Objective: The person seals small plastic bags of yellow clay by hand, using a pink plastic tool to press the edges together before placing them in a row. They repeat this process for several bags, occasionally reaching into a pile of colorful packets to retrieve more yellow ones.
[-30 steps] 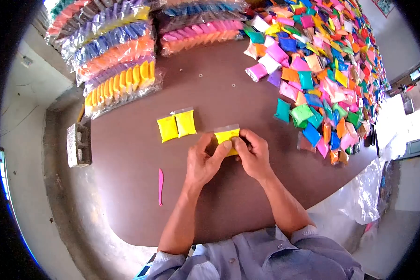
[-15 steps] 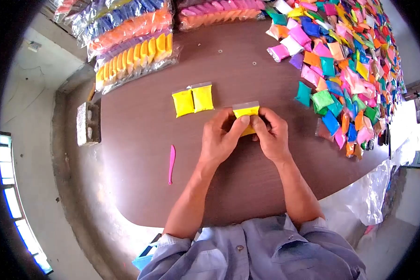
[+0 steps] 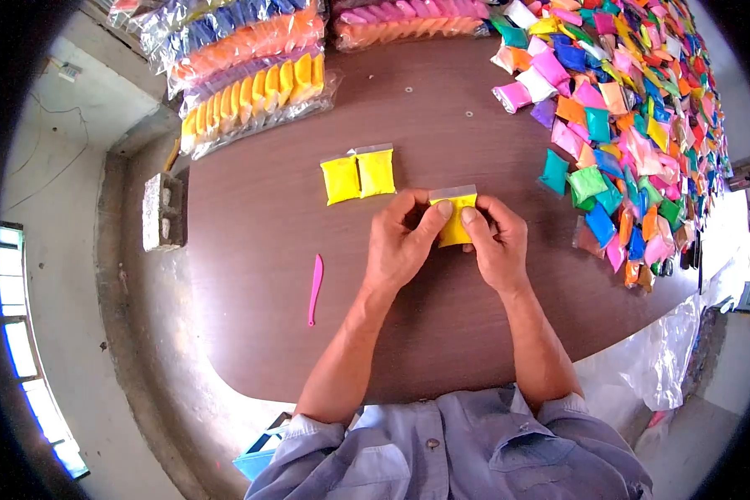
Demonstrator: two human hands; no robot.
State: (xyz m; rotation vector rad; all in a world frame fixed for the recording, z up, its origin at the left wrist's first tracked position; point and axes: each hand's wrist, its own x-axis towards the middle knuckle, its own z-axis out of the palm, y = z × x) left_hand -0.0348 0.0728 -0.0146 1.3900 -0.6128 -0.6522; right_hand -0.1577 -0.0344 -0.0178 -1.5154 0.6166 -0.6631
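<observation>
Between my two hands is a small yellow zip bag point(image 3: 456, 225), its clear seal strip at the top. My left hand point(image 3: 407, 242) grips its left side, thumb on the front face. On the right side my right hand point(image 3: 497, 242) holds it the same way, fingers curled behind and partly hidden. Just beyond my left hand, two more yellow bags point(image 3: 357, 175) lie side by side on the brown table point(image 3: 258, 275). A pink plastic knife-like tool point(image 3: 316, 290) rests to the left of my left forearm.
A large heap of small colourful bags point(image 3: 633, 158) covers the table's right side. Clear packs of yellow bags point(image 3: 258, 90) and other colours line the far left edge, with pink and orange packs point(image 3: 412, 21) beside them. A concrete block point(image 3: 163, 212) stands off the left edge.
My thumbs have moved apart toward the sides of the held bag, and more of its yellow front shows. The whole view has shifted slightly; the other bags and pink tool lie as before.
</observation>
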